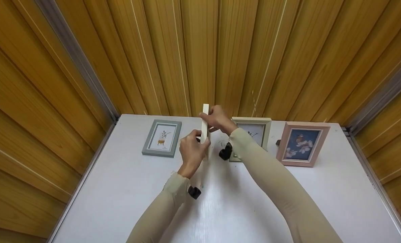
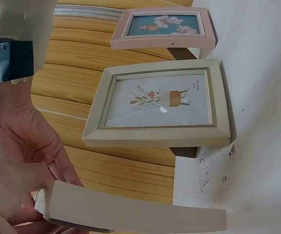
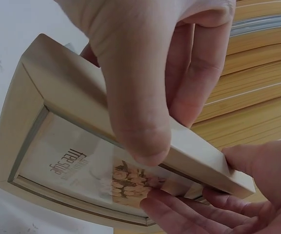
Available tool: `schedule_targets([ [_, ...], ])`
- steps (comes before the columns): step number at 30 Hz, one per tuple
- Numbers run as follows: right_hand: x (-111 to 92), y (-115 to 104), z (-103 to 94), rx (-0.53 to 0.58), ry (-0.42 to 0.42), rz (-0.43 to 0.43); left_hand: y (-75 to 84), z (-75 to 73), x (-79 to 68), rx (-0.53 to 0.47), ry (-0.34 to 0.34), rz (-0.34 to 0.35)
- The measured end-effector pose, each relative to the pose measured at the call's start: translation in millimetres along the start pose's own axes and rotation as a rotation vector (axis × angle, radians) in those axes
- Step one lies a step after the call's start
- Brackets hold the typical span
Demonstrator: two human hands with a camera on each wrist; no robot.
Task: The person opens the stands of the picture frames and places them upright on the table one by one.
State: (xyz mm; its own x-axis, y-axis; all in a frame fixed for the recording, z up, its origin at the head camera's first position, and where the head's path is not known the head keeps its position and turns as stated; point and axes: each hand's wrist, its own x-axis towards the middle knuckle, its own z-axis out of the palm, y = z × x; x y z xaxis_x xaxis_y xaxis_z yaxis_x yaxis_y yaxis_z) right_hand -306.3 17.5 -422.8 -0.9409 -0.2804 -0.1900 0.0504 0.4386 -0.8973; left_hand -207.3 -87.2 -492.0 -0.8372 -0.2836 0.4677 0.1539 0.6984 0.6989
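Both hands hold a cream picture frame, seen edge-on [image 1: 205,123] in the head view, above the back of the white table. The right wrist view shows its glazed front, with a flower picture and lettering [image 3: 72,161]. My right hand [image 1: 219,119] grips the frame's farther part, the thumb crossing its front border. My left hand [image 1: 193,148] holds the nearer end, thumb against the outer edge and fingers at the glazed side [image 3: 179,209]. In the left wrist view the frame's pale side face [image 2: 140,209] lies below another standing cream frame [image 2: 155,136].
A grey-green frame [image 1: 144,152] stands left of the hands. To the right, the other cream frame is partly behind the right forearm, with a pink frame [image 1: 308,163] beyond it. Black clip-like pieces [image 1: 194,192] show near both wrists. Wood-plank walls [image 1: 200,60] enclose the table [image 1: 119,189].
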Motion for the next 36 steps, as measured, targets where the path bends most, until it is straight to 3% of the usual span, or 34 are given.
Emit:
schedule_targets([
  [12,-1,6,-6.7,0.049,-0.094,-0.033,-6.2,-0.1,-7.1,-0.059,-0.025,-0.016],
  [18,-2,9,-12.6,0.087,-0.133,-0.058,-16.0,-4.9,-7.0,-0.212,-0.105,0.007],
  [24,-7,14,-18.4,0.118,-0.144,-0.09,-31.4,-8.1,-10.9,-0.391,-0.247,0.005],
  [31,-13,17,-23.9,0.114,-0.155,-0.114,-44.8,-14.6,-16.9,-0.448,-0.478,-0.022],
  [36,-15,20,-27.4,0.099,-0.147,-0.127,-47.9,-16.3,-18.0,-0.449,-0.562,-0.002],
])
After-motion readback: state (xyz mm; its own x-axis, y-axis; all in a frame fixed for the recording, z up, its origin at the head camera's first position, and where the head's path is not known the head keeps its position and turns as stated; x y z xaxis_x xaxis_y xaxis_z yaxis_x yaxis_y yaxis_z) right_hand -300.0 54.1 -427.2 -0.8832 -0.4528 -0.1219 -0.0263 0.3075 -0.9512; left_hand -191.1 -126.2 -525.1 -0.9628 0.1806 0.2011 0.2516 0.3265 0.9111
